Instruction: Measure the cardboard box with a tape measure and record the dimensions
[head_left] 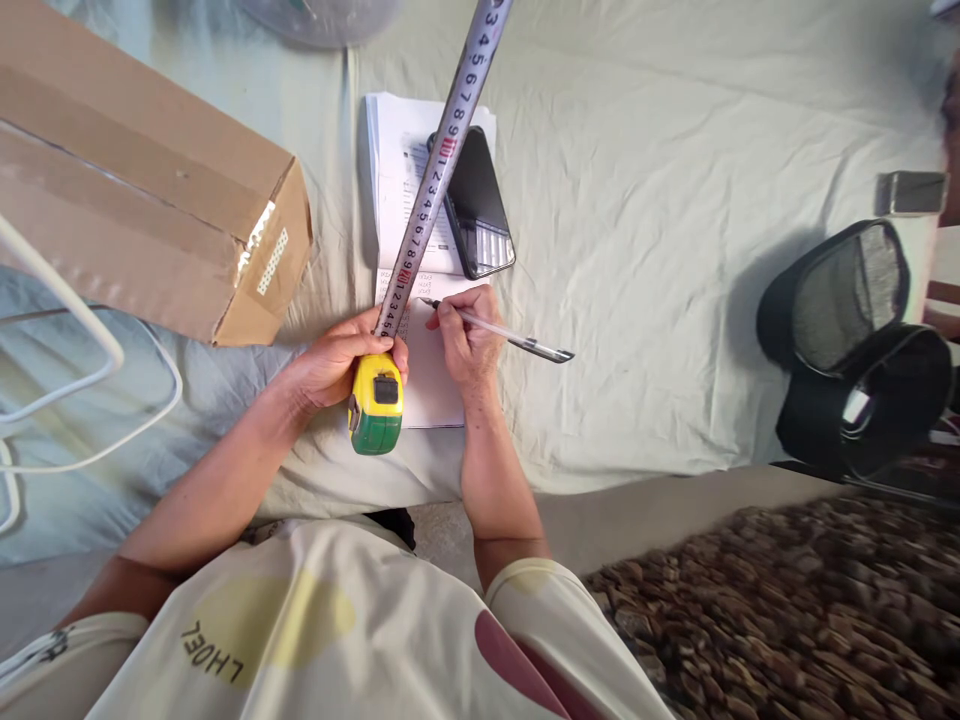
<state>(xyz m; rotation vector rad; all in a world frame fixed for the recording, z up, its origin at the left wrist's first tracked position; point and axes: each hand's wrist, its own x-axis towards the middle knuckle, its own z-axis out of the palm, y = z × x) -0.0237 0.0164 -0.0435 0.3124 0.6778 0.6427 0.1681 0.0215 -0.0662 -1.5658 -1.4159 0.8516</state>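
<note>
A yellow and green tape measure [376, 405] is in my left hand [341, 362], which is closed around the front of its case and the blade's base. Its metal blade [427, 195] runs out up and to the right, past the top edge of the view. My right hand [474, 335] pinches a clear pen [517, 338] with a dark tip, over a notebook page [439, 385] bearing small handwriting. Under the blade, a black phone [480, 205] lies on the upper printed page [397, 150], partly hidden by the blade.
On the left lies a cardboard box [150, 190] beside a white cable [97, 330]. A black open case [840, 300] and a small grey block [911, 192] stand at the right. A clear plastic container [322, 20] shows at the top. Pale cloth [637, 220] covers the surface.
</note>
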